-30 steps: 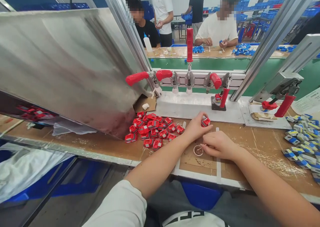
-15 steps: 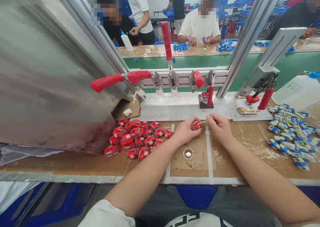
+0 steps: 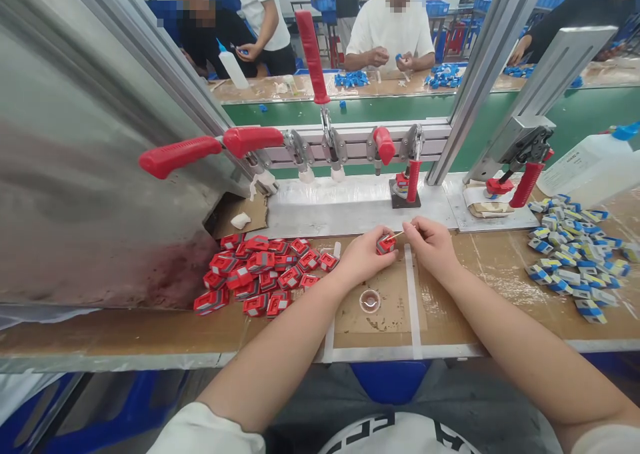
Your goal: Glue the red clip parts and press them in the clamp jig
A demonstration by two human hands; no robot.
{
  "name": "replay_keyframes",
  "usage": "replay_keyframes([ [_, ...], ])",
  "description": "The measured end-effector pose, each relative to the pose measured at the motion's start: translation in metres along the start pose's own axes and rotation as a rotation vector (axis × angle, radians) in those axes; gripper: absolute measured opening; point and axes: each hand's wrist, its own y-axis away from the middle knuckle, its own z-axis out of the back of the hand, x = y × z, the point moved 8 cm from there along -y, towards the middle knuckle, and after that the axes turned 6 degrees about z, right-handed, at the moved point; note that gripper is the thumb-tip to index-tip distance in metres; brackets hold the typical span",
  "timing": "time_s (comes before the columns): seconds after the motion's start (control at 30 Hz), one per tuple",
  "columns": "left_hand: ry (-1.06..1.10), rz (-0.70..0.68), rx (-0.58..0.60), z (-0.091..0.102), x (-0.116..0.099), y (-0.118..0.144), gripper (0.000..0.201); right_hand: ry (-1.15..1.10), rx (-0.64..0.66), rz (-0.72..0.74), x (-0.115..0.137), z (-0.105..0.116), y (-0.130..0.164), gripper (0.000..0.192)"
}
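My left hand (image 3: 367,253) is closed around a small red block (image 3: 386,243), its hollowed face turned up, and my right hand (image 3: 431,244) pinches a thin stick (image 3: 397,235) between thumb and finger. From where I watch, the stick slants down to the block's face; whether the tip touches it is too small for me to tell. I have both hands raised a little over the tabletop (image 3: 475,311), near its middle and just in front of a metal plate (image 3: 330,204).

Nearer to me than the block, a small clear cup (image 3: 370,301) with dark liquid rests on a sheet of cardboard (image 3: 350,321), left of a strip of white tape (image 3: 413,307). Off to my left lies a loose pile of similar red blocks (image 3: 260,264), and well to the right a heap of blue, yellow and grey blocks (image 3: 575,257), with a white jug (image 3: 585,164) behind it.

Along the rail behind the plate I see a row of clamps, among them one with an upright red handle (image 3: 313,57). Across the green strip (image 3: 370,111), a co-worker in a white shirt (image 3: 395,31) sits near piles of blue pieces (image 3: 445,76).
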Motion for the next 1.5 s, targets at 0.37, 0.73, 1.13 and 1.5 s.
replay_keyframes([
  [0.37, -0.011, -0.017, -0.012, 0.000, 0.000, 0.001, 0.021, 0.159, -0.034, 0.093, 0.010, 0.008, 0.000, 0.040],
  [0.73, 0.067, -0.069, 0.011, 0.002, -0.005, 0.003, 0.029, 0.005, 0.580, 0.459, 0.059, -0.049, 0.039, 0.039],
  [1.13, 0.019, -0.087, -0.008, 0.003, -0.007, 0.006, 0.030, 0.019, 0.758, 0.423, 0.055, -0.068, 0.052, 0.041],
  [1.5, -0.007, -0.077, 0.010, 0.002, -0.005, 0.003, 0.034, -0.051, 0.019, -0.087, 0.000, 0.001, 0.007, 0.043],
])
